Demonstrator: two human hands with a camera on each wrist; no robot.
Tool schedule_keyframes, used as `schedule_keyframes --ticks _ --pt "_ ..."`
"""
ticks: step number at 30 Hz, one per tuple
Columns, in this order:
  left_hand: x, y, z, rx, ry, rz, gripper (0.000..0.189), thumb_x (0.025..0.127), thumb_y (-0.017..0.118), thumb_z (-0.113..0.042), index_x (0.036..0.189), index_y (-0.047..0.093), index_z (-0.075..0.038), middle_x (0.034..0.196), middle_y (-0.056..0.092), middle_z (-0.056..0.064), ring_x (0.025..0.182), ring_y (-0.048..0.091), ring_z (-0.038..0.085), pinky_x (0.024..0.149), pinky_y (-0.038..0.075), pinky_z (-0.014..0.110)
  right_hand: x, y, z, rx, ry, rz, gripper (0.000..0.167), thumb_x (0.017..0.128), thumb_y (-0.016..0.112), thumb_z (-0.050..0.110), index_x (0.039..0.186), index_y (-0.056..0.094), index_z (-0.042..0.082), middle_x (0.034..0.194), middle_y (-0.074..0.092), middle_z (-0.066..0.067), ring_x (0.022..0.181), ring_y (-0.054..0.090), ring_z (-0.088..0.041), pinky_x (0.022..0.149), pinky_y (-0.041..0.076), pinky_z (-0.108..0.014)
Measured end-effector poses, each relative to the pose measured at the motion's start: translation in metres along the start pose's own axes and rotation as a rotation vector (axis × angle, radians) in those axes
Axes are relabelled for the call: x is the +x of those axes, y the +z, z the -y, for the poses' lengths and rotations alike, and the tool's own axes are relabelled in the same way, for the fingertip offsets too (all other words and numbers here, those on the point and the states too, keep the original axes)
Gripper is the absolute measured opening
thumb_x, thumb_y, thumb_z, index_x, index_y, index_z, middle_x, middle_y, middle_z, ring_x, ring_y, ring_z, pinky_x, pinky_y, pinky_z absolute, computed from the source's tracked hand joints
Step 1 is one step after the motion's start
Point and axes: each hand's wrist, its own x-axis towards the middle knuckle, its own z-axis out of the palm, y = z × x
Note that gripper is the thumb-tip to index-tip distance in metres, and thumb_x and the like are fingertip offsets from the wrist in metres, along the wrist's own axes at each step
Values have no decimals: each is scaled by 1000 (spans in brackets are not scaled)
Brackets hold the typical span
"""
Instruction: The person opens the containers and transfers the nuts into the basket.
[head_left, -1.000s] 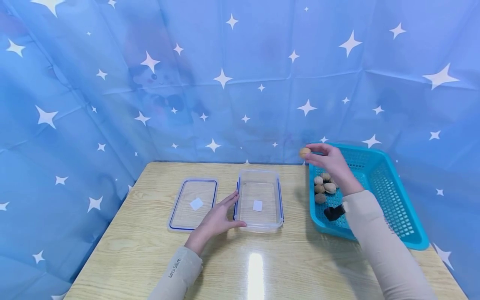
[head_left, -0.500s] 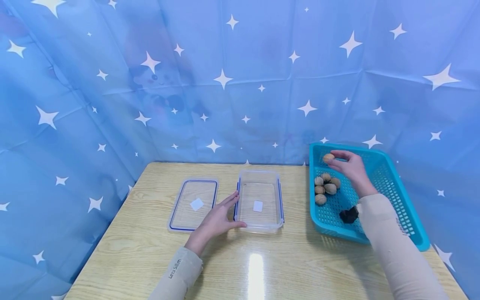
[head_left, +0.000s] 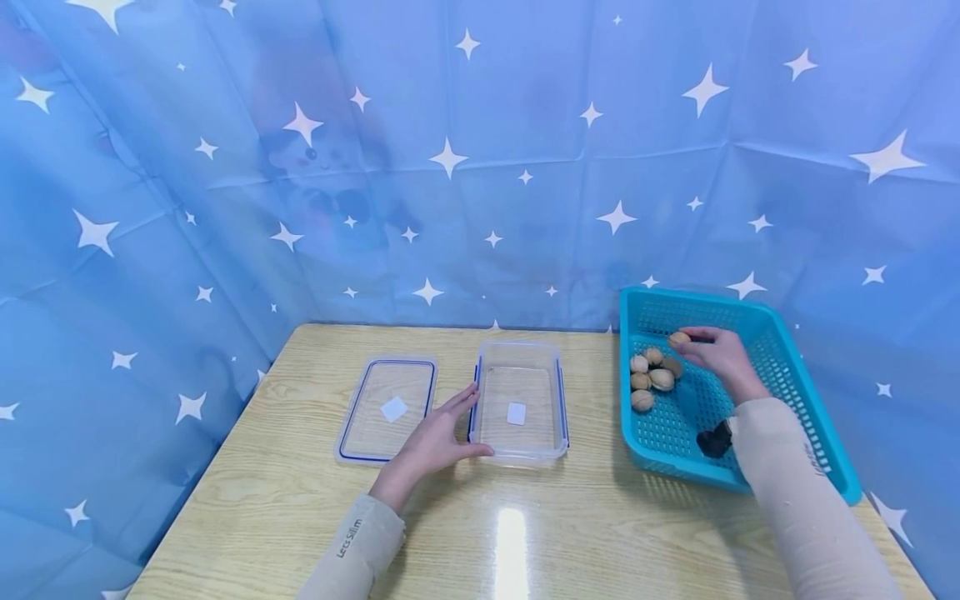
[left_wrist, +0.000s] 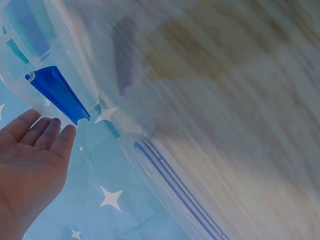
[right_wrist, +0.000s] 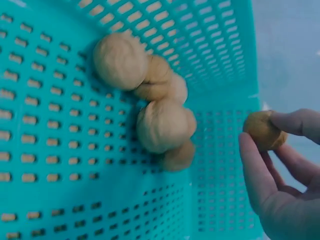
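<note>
My right hand [head_left: 722,358] pinches a walnut [right_wrist: 263,131] between thumb and fingers, over the back part of the turquoise basket [head_left: 813,417]. Several other walnuts [head_left: 662,380] lie together on the basket floor at its left side. My left hand [head_left: 435,435] rests against the left side of a clear plastic container [head_left: 517,454], fingers straight and thumb near its front corner. In the left wrist view the fingertips reach a blue latch [left_wrist: 59,94] on the container. Inside the container only a small white label [head_left: 516,413] shows.
Left of the container lies its clear lid [head_left: 358,425] with a blue seal, flat on the wooden table [head_left: 247,500]. A blue star-patterned curtain [head_left: 450,208] hangs behind the table. A black wrist strap piece [head_left: 714,439] sits at the right cuff.
My right hand, holding the walnut, has moved right and lower, from above the basket's back left corner to over its inside. The left hand has stayed in place.
</note>
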Motion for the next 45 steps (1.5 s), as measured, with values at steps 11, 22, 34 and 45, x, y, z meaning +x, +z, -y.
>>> schedule_keyframes --ticks 11,22,34,45 --pt "0 0 1 8 0 -3 97 79 78 -55 156 34 -15 167 22 -3 150 30 33 118 37 53 7 -8 -31 -108 125 -2 63 103 54 27 148 33 -12 149 34 -35 132 45 -46 111 46 -54" --pt "0 0 1 9 1 -5 97 79 78 -54 156 33 -16 167 22 -2 150 30 33 118 36 54 12 -11 -50 -289 187 51 65 92 71 31 133 45 -12 135 44 -36 118 58 -46 94 52 -58" --pt "0 -2 0 3 2 -1 97 80 78 -53 157 32 -15 168 22 -3 150 30 33 118 37 54 14 -9 -50 -287 177 81 66 92 71 27 133 42 -16 128 46 -34 107 62 -37 87 59 -43" --pt "-1 0 0 0 2 4 97 80 77 -55 157 33 -15 167 22 -4 150 30 33 118 38 54 9 -20 -55 -62 178 190 76 100 60 26 149 19 -16 143 37 -36 99 65 -14 96 59 -33"
